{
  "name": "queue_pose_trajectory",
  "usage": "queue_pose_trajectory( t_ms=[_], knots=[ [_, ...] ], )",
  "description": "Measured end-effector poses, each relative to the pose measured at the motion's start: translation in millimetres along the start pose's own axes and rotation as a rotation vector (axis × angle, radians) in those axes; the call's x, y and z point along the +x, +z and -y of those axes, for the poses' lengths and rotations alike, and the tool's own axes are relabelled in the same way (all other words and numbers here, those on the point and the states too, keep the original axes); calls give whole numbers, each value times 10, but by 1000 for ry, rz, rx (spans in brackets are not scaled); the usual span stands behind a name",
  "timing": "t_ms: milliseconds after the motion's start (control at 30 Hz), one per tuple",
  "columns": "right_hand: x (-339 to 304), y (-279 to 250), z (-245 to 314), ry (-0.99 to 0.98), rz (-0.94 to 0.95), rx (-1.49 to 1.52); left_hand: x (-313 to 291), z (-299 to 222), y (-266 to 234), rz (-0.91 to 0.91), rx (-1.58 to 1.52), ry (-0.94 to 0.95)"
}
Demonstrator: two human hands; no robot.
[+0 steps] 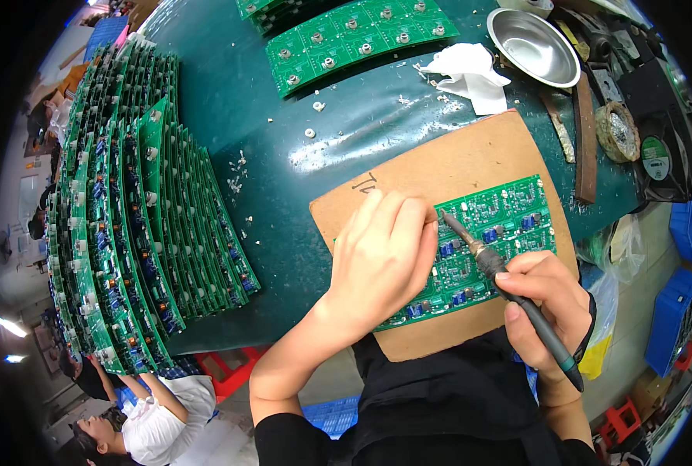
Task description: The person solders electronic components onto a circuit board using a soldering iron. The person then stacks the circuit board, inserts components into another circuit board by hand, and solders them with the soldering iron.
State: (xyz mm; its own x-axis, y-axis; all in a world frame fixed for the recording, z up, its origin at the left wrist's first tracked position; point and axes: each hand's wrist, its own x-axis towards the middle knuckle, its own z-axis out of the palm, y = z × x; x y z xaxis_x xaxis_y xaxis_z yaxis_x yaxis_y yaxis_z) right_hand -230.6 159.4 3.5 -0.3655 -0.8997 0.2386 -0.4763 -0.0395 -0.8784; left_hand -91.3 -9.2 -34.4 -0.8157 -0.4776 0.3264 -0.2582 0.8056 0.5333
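Head view shows us bent over a green circuit board that lies flat on a brown cardboard sheet at the near edge of the dark green desk. Our left hand rests palm-down on the board's left half, fingers curled and pressing it still — it covers that part, so we cannot see what lies under it. Our right hand is clenched around the dark handle of a soldering iron, held like a pen. The iron's long axis runs from lower right up to upper left, and its tip sits just beside our left fingertips, on or just above the board's left part. So the working spot lies up and to the left of the right hand, hard against the left one. To our left a big fanned stack of boards stands on edge; a steel bowl and a crumpled white tissue sit well apart at the far side.
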Motion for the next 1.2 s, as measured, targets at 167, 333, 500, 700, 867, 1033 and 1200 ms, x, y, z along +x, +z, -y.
queue_pose_trajectory(
  t_ms=[167,333,500,700,867,1033,1200],
  knots=[
    [-51,-48,-49,-37,-105,14,33,-35,-3,-30,33,36],
    [-9,-41,-94,11,-42,41,48,-64,72,-39,131,51],
    [-40,-108,-135,3,-123,89,51,-114,11,-13,122,16],
    [-188,-282,-232,21,-269,59,71,-80,-141,52,-39,-12],
    [-223,-315,-253,23,-254,79,151,-274,-186,-24,-215,-227],
    [-186,-323,-257,37,-186,82,239,-262,112,-6,-116,-19],
    [-171,-342,-311,-6,-215,66,255,-249,191,67,-85,-60]
  ],
)
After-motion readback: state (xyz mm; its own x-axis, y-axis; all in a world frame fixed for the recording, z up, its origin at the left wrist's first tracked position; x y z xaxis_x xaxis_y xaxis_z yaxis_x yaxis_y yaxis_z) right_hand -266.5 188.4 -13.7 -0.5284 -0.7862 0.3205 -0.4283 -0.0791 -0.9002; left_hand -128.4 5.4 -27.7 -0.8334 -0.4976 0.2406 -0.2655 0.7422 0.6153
